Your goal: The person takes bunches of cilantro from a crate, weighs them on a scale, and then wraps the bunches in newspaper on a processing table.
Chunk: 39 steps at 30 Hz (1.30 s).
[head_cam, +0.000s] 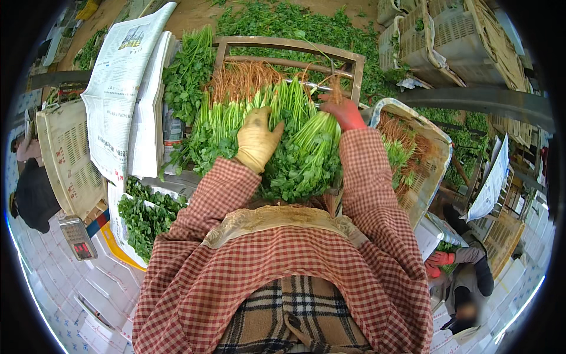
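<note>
My right hand [341, 113], in a red glove, grips a bunch of leafy herb stalks [320, 132] near its brown roots, which poke up above the fist. The bunch's leaves hang toward me. My left hand [260, 139], in a yellowish glove, lies over a row of similar rooted herb stalks [225, 117]. Its thumb stands apart from the fingers, and the fingertips touch the pale stems. Orange-brown roots [247, 77] of that row point away from me, against a metal frame [292, 43].
Newspaper sheets [117, 95] stand left, beside another green bundle [188, 73]. At right is a plastic crate [431, 146] with rooted bunches. Wrapped greens [152, 217] and a digital scale [78, 239] sit lower left. A co-worker's red-gloved hands [437, 262] hold greens at lower right.
</note>
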{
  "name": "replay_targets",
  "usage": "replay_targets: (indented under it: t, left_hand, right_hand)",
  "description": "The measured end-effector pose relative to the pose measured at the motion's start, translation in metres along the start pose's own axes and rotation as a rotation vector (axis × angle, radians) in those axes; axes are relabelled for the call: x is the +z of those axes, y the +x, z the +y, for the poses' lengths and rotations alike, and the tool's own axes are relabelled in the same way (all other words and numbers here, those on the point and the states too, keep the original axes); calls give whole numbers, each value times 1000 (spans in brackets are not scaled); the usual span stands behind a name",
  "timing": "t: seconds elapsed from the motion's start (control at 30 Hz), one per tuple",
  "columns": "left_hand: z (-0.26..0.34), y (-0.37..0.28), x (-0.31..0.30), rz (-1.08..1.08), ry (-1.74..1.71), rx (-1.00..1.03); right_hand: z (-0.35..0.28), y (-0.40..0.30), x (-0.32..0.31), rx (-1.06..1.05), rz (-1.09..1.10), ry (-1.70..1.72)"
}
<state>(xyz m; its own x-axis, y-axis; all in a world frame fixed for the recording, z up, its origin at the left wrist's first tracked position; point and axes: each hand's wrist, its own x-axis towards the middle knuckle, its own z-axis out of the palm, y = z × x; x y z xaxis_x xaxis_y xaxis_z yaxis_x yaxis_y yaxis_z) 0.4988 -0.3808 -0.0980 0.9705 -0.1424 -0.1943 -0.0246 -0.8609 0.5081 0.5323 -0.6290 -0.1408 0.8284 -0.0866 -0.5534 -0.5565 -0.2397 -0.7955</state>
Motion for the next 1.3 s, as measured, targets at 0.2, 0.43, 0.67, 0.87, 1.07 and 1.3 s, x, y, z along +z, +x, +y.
replay_targets:
  t: [0.2, 0.43, 0.67, 0.87, 1.07, 1.3]
  left_hand:
    - [3, 2, -3, 26, -65, 38]
    - [33, 8, 2, -82, -659, 188]
    - [39, 21, 60, -673, -1396, 88]
    - [39, 9, 50, -717, -1216, 362]
    - [28, -10, 13, 162, -89, 527]
    - [9, -12, 9, 111, 42, 257]
  right_hand:
    - [15, 72, 21, 146, -167, -512]
    - [-8, -49, -17, -17, 72, 166]
    - [-19, -123, -23, -42, 82, 453]
    - [-21, -137, -21, -38, 65, 396]
    - [-10, -115, -9, -124, 97, 416]
    - [-50, -85, 8, -81, -21, 228]
